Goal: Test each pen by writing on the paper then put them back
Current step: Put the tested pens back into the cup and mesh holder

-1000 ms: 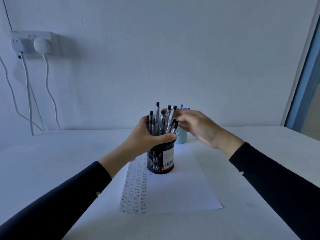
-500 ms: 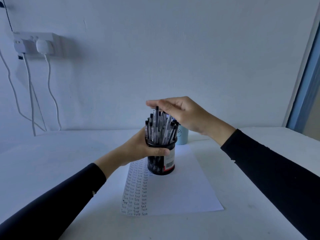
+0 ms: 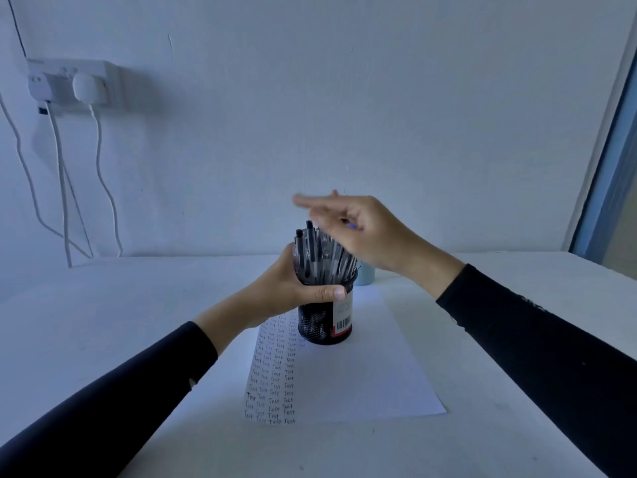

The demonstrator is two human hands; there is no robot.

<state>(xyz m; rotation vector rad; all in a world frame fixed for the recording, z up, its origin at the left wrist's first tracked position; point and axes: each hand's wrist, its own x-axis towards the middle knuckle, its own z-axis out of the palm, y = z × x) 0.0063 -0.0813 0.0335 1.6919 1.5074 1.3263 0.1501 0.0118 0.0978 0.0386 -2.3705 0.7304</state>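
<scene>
White counter point(image 3: 103, 322), bare wall. Pen holder point(image 3: 317, 327) stands on the paper point(image 3: 362, 381), packed with pens point(image 3: 310, 257). Left hand point(image 3: 286, 288) grips its rim. Right hand point(image 3: 365, 232) has shifted from beside the pens to above them, fingers point(image 3: 306, 202) blurred, half stretched. Cannot tell if they hold anything. Likely choosing the next pen.

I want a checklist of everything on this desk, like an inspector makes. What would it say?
Surface: white table, paper lying flat on it.
Job's things: black mesh holder full of pens stands on the paper; rows of "Test" fill its left side.
Clutter: light blue cup behind the holder.
Hands: left hand grips the holder; right hand above the pens, blurred, grip unclear.
Cables: white cables hang from a wall socket.
Surroundings: plain wall; blue frame at right.
</scene>
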